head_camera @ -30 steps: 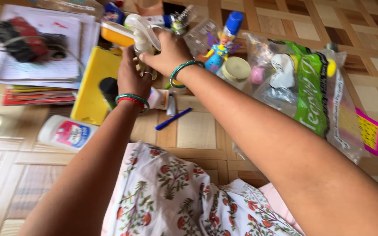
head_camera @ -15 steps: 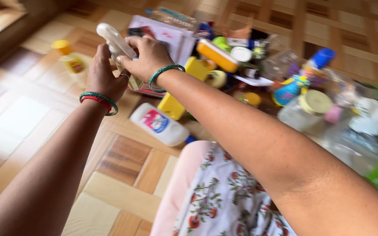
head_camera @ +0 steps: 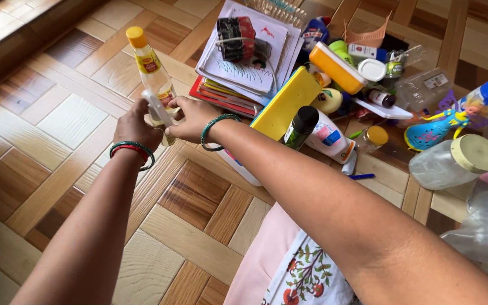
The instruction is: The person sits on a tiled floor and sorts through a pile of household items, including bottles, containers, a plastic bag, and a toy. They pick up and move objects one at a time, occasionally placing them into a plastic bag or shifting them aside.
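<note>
Spray bottle: a small clear bottle with a white trigger head, held above the wooden floor, between both hands and in contact with both.
Long axis: runs from the white head at upper left down to the body at lower right, tilted rather than upright; the lower part is hidden behind the fingers.
Left hand: clenched around the bottle from the left side, just below the head; green and red bangles on the wrist.
Right hand: grasping the bottle's body from the right, fingers curled over it; green bangle on the wrist.
Nearer hand: neither; both are already on it, left at the head end, right at the body end.
Yellow-capped bottle: stands on the floor just behind the held bottle, leaning slightly.
Further right: a stack of papers and books, a yellow board, a dark-capped bottle, then scattered containers and toys.
</note>
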